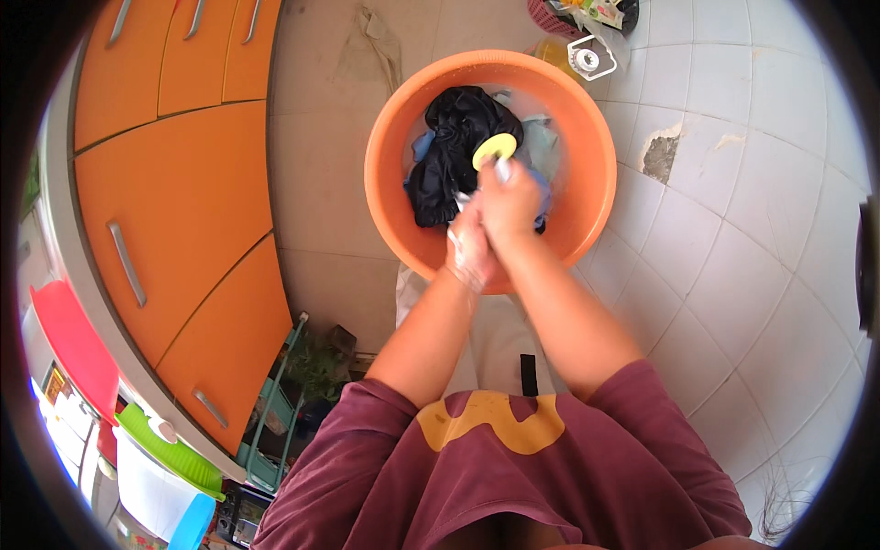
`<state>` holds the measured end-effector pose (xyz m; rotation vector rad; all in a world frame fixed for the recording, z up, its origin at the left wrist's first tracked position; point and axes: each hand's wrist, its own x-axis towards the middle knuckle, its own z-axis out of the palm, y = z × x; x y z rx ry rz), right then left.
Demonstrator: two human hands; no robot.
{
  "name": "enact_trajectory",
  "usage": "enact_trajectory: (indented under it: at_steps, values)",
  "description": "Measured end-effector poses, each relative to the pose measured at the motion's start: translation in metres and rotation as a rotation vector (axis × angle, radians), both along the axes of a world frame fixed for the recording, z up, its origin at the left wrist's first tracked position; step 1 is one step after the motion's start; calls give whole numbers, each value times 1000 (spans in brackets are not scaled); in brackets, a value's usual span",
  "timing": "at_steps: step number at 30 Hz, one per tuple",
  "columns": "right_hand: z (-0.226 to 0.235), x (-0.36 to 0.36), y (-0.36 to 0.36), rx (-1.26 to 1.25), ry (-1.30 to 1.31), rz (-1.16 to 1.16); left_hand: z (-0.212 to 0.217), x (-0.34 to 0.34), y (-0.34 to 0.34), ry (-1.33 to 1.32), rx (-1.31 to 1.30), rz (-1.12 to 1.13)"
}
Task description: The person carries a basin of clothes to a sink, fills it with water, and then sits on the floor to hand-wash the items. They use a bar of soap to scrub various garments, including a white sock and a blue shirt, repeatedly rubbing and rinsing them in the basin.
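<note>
My two hands are close together over an orange plastic basin [386, 197] on the floor. My right hand [511, 200] is closed, and a yellow round, flat thing [495, 148] juts out from its far side; a bit of white shows by the fingers. My left hand [467, 240] is closed just below and left of it, with something white at its fingers, blurred by motion. Wet-looking black clothing [458, 124] is heaped in the basin beneath them. A pale grey-green cloth [541, 145] lies in cloudy water on the right, and bits of blue cloth peek out.
Orange cabinets [174, 183] line the left side. A tiled wall [697, 229] rises on the right. Behind the basin stand a jug of yellowish liquid with a white handle [587, 60] and a pink basket [550, 15]. A green rack [275, 412] with leafy greens is at lower left.
</note>
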<state>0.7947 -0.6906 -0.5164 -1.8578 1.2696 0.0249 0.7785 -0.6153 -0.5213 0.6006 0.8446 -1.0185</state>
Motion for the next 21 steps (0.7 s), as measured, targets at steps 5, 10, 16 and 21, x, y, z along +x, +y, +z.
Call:
enact_trajectory:
  at_steps: [5, 10, 16, 21]
  values:
    - [-12, -21, 18, 26, 12, 87, -5, -4, 8, -83, 30, 2]
    - [-8, -14, 13, -3, -79, 57, 8, 10, -4, -36, 47, -49]
    - [-38, -12, -19, 144, 0, -155, 7, -11, -3, -55, 49, 5]
    - [-9, -16, -9, -7, 57, 81, -4, 9, 3, -143, -86, 172]
